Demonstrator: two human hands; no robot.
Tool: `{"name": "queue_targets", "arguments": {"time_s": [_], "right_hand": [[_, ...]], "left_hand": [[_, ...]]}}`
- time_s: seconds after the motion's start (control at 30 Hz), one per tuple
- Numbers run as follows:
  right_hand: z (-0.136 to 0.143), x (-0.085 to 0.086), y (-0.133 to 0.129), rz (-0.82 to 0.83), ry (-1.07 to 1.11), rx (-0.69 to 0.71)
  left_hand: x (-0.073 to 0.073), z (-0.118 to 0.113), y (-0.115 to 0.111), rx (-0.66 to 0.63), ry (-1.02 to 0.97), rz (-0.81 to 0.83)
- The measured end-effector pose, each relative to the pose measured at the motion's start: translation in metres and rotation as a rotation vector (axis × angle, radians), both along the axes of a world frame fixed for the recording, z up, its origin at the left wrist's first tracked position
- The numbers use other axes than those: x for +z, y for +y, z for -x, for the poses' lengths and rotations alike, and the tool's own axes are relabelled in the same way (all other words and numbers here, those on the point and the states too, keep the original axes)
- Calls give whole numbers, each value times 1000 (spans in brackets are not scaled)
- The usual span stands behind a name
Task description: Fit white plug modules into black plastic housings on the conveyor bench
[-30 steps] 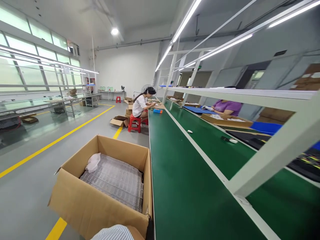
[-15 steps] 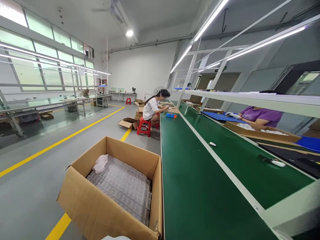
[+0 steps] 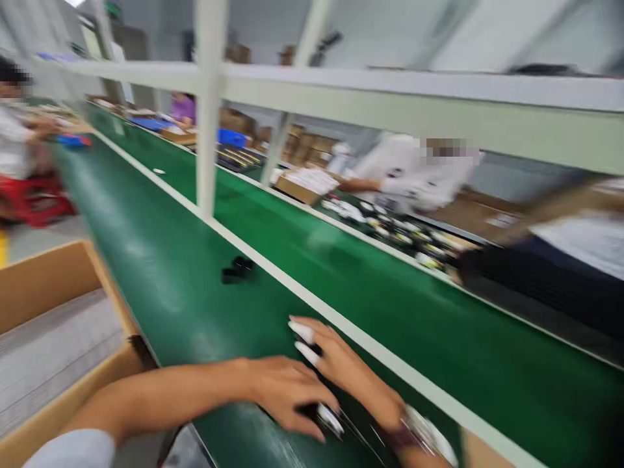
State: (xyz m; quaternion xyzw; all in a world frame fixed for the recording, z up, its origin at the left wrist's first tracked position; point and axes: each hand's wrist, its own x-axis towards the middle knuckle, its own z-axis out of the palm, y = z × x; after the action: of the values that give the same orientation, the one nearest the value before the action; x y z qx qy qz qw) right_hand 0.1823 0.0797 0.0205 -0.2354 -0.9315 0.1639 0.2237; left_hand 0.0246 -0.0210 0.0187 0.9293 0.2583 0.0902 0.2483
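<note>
My left hand (image 3: 292, 393) reaches over the green bench, its thumb and fingers curved around a small white-and-black piece (image 3: 331, 419); motion blurs the grip. Just beyond it my right hand (image 3: 341, 357) lies low over the bench, palm down, with narrow white pieces (image 3: 302, 331) and something black at its fingers. Their exact kind is too blurred to make out. Dark thin items (image 3: 363, 435) lie beneath my wrists. Farther up the bench sits a small black object (image 3: 237, 269), apart from both hands.
An open cardboard box (image 3: 114, 296) of clear plastic trays stands at the left. A white divider (image 3: 292, 286) runs along the green bench (image 3: 170, 260). An upright post (image 3: 205, 117) supports a shelf (image 3: 390, 104). Co-workers sit across and farther along.
My view has swung right and down onto the bench. Both my hands have come into view, along with the black object and the near co-workers' side. The box has shifted left in view.
</note>
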Motion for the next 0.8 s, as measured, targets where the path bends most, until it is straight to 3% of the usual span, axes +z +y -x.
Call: {"name": "queue_targets", "arguments": {"time_s": [0.07,0.13,0.23,0.43,0.57,0.8], "right_hand": [[-40,12,-23,10,-2,-96],[-60,25,-43,-6,77,-189],[-76,34,-77,-18,190,-246],[-94,8,-132,-14,165,-179],[-97,-7,-141,-39,157,-203],[-103,-8,-151,-65,98,-241]], "left_hand": [[-11,4,3,129,-283,-19],[-15,12,6,195,-445,12],[-11,20,5,170,-551,30],[-13,10,0,42,-578,-59],[-16,5,-2,41,-533,-135],[-9,2,-5,26,-480,-76]]}}
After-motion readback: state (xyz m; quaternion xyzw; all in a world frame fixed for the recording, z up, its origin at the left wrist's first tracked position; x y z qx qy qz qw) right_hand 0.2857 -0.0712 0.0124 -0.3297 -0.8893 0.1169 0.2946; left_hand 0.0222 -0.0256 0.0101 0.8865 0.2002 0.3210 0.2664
